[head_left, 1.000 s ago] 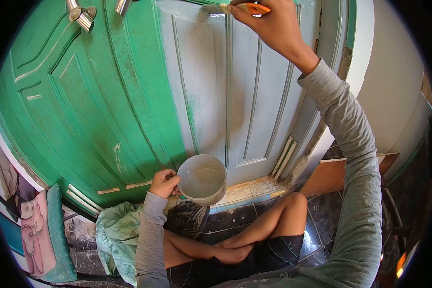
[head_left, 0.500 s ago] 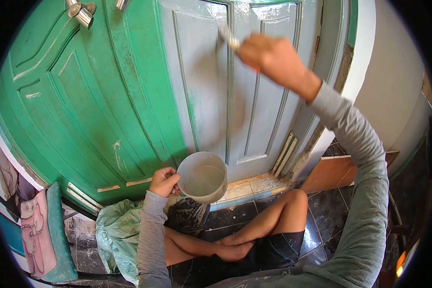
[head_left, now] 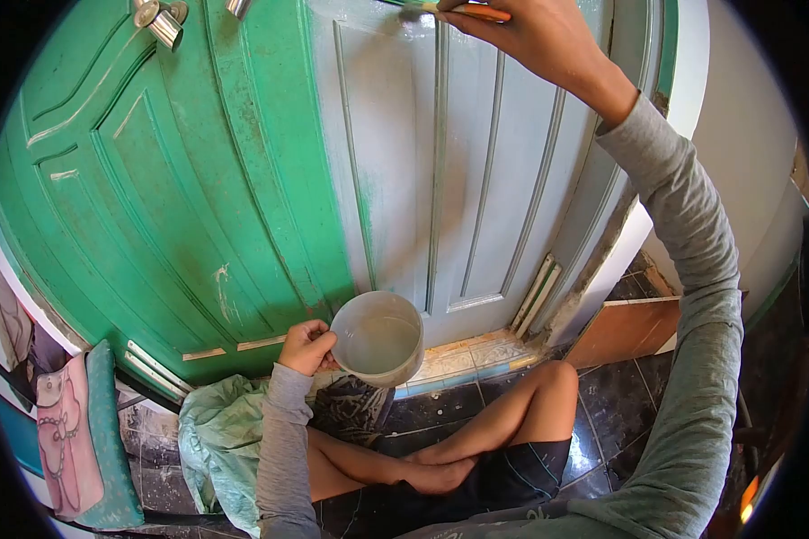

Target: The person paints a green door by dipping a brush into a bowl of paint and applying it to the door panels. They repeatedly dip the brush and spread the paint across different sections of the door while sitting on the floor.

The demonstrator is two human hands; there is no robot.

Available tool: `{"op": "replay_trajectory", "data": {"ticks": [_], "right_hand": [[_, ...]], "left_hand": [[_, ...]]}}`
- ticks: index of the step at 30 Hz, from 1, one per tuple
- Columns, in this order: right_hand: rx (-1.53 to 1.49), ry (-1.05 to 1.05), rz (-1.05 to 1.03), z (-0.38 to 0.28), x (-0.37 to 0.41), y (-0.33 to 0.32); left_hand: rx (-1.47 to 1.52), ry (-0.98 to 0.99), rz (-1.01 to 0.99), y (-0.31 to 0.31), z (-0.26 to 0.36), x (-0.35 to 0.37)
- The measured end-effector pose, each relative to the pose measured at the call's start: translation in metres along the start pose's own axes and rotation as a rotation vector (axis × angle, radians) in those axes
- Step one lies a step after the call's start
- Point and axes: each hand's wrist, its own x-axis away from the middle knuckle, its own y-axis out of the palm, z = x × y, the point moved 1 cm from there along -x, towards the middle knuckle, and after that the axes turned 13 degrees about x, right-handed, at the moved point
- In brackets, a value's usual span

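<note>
My right hand [head_left: 548, 45] is closed on a paintbrush [head_left: 475, 11] with an orange handle, high up at the grey-painted door panel [head_left: 395, 135]. The brush's bristles lie against or close to the panel's top; contact is hard to make out. Wet shine shows near them. Lower down, my left hand [head_left: 307, 348] grips the side of a round pale plastic tub [head_left: 379, 337], which has greyish liquid inside and is held above my crossed legs. A patch of green still shows through the grey near the panel's left moulding.
The green door half [head_left: 171, 198] with metal handles [head_left: 159, 22] stands to the left. A crumpled green cloth [head_left: 225, 440] and a pink-and-teal cushion [head_left: 81, 440] lie at lower left. A brown board [head_left: 625, 331] leans at right above dark floor tiles [head_left: 616, 409].
My right hand has moved upward with the paintbrush, from the middle-upper panel to near its top. The brush handle now points right. My left hand and the tub have barely shifted.
</note>
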Motion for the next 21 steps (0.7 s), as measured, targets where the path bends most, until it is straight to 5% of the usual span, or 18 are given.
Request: {"op": "replay_trajectory", "data": {"ticks": [3,9,15,21], "right_hand": [[-0.149,0.094,0.078,-0.007,-0.01,-0.005],[-0.597,0.817,0.178,-0.013,-0.018,0.046],[-0.308,0.781,0.274,-0.021,0.032,0.03],[-0.629,0.797,0.515,-0.039,-0.032,0.038]], "left_hand": [[-0.014,0.006,0.011,-0.002,-0.001,0.0],[-0.034,0.005,0.015,0.009,0.002,-0.004],[-0.007,0.004,-0.04,0.007,0.002,-0.004],[-0.048,-0.004,-0.004,0.005,0.007,-0.001]]}}
